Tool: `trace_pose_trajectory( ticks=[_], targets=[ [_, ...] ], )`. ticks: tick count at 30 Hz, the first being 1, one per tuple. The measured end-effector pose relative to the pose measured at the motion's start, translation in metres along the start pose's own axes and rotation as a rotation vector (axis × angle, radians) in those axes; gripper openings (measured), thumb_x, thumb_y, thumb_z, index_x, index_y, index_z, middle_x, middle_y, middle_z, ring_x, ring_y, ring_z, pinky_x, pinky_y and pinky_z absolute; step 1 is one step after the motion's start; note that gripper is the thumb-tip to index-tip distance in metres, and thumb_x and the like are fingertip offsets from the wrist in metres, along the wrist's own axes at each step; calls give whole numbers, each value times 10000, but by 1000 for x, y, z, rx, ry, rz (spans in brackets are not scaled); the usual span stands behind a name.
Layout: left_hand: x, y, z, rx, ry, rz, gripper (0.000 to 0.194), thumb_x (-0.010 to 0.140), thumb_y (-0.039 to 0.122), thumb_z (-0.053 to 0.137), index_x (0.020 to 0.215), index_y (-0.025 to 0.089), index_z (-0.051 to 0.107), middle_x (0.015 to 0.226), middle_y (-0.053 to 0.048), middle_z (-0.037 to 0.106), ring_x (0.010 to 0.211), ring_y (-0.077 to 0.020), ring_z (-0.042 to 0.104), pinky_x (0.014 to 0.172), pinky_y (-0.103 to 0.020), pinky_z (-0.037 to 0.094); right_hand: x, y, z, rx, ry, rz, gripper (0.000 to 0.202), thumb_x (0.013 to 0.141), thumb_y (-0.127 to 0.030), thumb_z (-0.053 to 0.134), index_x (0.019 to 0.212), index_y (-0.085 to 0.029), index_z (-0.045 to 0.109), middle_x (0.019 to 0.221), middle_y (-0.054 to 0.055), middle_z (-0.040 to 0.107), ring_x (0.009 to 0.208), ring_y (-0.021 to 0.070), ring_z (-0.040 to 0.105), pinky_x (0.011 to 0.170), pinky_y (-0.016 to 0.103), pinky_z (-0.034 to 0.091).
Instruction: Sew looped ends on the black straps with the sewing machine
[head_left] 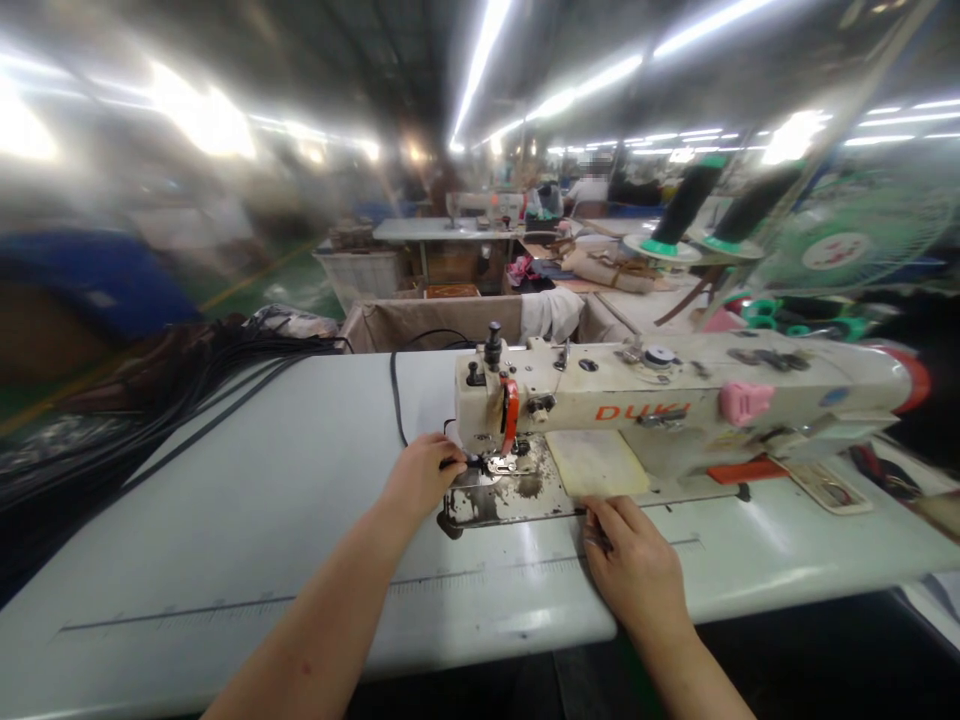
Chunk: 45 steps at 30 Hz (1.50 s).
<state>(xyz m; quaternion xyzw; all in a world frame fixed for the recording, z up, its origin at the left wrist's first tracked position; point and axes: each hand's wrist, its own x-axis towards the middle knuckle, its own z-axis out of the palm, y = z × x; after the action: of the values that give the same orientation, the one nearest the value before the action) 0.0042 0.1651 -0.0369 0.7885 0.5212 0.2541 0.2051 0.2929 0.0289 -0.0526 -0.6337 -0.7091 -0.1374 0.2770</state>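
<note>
A white sewing machine (pixel 555 385) stands on a pale table (pixel 300 480). My left hand (pixel 426 475) is at the left of its needle area, fingers pinched on a small dark strip (pixel 474 463) that reaches toward the presser foot. My right hand (pixel 634 560) rests at the front edge of the machine bed, just below a yellowish pad (pixel 598 463). Its fingers are curled, and what they hold, if anything, is too small to make out. A thin black cord (pixel 396 395) hangs down onto the table behind my left hand.
Long black strips (pixel 225 385) lie over the table's left side. Behind the table is a cloth-lined bin (pixel 435 325). Thread cones (pixel 686 205) and a green fan (pixel 840 250) stand at the back right. A person (pixel 590 188) is far off.
</note>
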Motion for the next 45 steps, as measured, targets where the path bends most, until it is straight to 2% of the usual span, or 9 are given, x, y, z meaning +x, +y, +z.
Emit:
trace_pose_trajectory(
  ticks=[7, 13, 17, 23, 26, 29, 35, 41, 45],
  targets=[
    [-30, 18, 8, -40, -10, -94, 113, 858, 180, 697, 910, 210, 793, 902, -32, 678, 759, -180, 678, 745, -330, 569, 2, -2, -1, -13, 28, -11, 265, 894, -151, 546, 1092, -197, 716, 907, 47, 693, 791, 206, 655, 692, 302, 504],
    [-51, 40, 32, -145, -3, -264, 263, 826, 136, 701, 1084, 162, 746, 1014, -64, 689, 780, -160, 709, 786, -301, 591, 4, -4, 0, -15, 51, -27, 252, 904, -166, 531, 1072, -186, 718, 892, 50, 691, 770, 206, 646, 674, 304, 489],
    [-59, 54, 41, -161, -56, -269, 424, 835, 174, 684, 1258, 148, 664, 1148, -106, 660, 728, -143, 715, 765, -285, 599, 3, -4, 0, -16, 41, -15, 253, 906, -163, 523, 1062, -183, 721, 881, 46, 683, 762, 204, 644, 675, 306, 490],
    [-67, 62, 45, -30, -41, -156, 440, 892, 316, 634, 1298, 150, 621, 1135, -146, 652, 947, -253, 724, 859, -341, 593, 1, -4, -2, 6, 49, 11, 266, 904, -154, 529, 1077, -184, 727, 882, 54, 687, 781, 205, 651, 677, 298, 503],
    [-73, 61, 49, 36, -58, -136, 389, 931, 259, 552, 1311, 201, 611, 1159, -137, 661, 859, -224, 731, 774, -310, 582, 1, -3, -4, 78, 77, 14, 268, 919, -155, 526, 1101, -183, 722, 910, 63, 698, 806, 207, 665, 725, 306, 531],
    [-79, 65, 48, 99, -146, -158, 502, 883, 152, 554, 1384, 173, 563, 1244, -178, 641, 808, -221, 737, 732, -312, 571, 2, -2, -9, 239, 139, 44, 239, 956, -174, 529, 1098, -201, 719, 933, 66, 701, 832, 205, 679, 770, 318, 550],
    [-85, 85, 28, 288, -308, -158, 607, 840, 215, 683, 1418, 167, 504, 1351, -196, 574, 1029, -299, 717, 840, -359, 561, -13, 6, -25, 492, 286, 314, 224, 993, -279, 555, 1126, -226, 727, 859, 40, 656, 764, 195, 617, 734, 341, 518],
    [-95, 62, 29, 327, -129, 87, 310, 886, 277, 657, 1188, 232, 603, 1279, -117, 575, 1172, -303, 628, 1000, -428, 530, -69, 47, -36, 630, 436, 874, 288, 915, -452, 583, 941, -211, 739, 734, 2, 573, 693, 184, 543, 666, 331, 463],
    [-94, 32, 39, 330, -24, 316, 371, 935, 402, 539, 1235, 185, 551, 1320, -168, 580, 1183, -366, 607, 1024, -530, 512, -119, 88, -45, 513, 524, 1127, 335, 875, -474, 570, 914, -178, 723, 716, -1, 582, 646, 166, 542, 605, 307, 454]
  ],
)
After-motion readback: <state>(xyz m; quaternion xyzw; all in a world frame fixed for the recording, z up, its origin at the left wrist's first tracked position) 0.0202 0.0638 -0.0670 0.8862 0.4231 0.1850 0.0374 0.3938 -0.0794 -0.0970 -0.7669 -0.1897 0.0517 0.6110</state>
